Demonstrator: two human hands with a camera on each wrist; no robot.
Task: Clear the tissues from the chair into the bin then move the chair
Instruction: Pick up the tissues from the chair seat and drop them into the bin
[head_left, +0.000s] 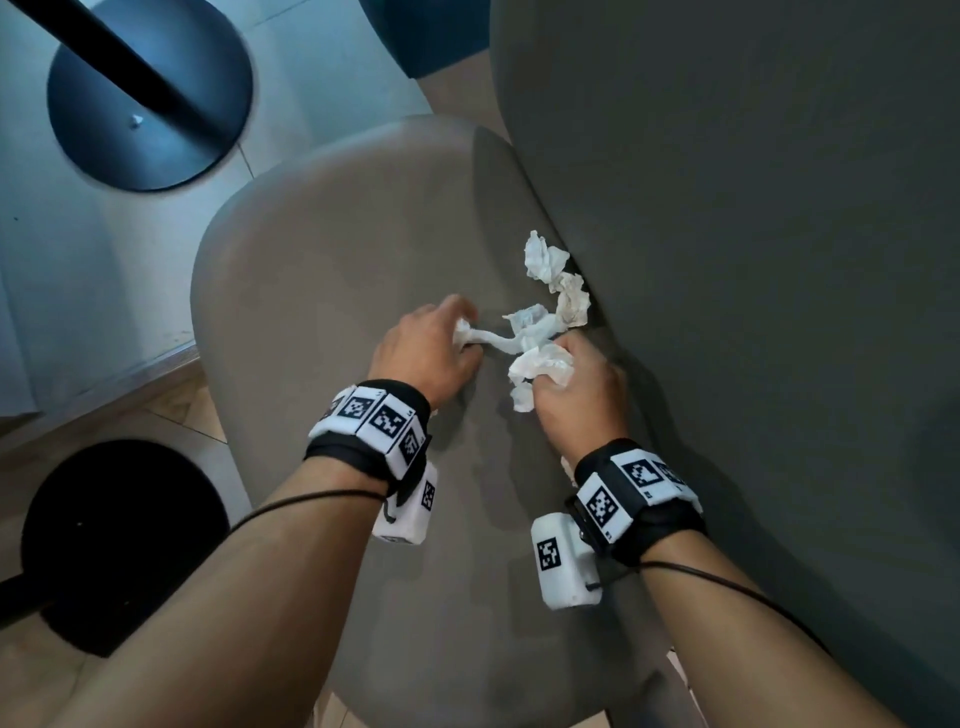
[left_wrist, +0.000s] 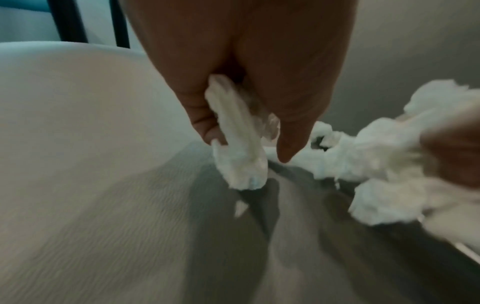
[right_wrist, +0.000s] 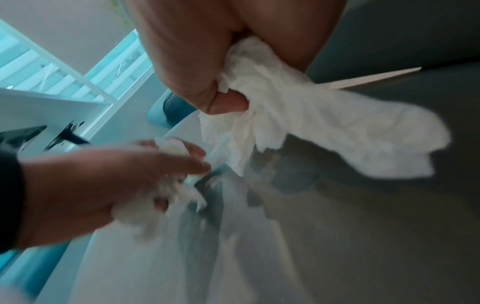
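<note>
A grey upholstered chair (head_left: 332, 244) fills the head view, its seat below me and its backrest (head_left: 753, 208) at the right. Crumpled white tissues (head_left: 545, 260) lie along the crease between seat and backrest. My left hand (head_left: 436, 343) grips a twisted tissue (left_wrist: 239, 148) that stretches toward the pile. My right hand (head_left: 576, 384) holds a bunch of tissues (right_wrist: 311, 123) just above the seat. In the right wrist view the left hand (right_wrist: 103, 181) shows at the lower left, blurred, with tissue in its fingers.
A round black table base (head_left: 150, 88) with a black post stands on the pale floor at the upper left. A second round black base or stool (head_left: 124, 540) sits at the lower left on wooden flooring. A teal seat (right_wrist: 168, 109) shows beyond the chair.
</note>
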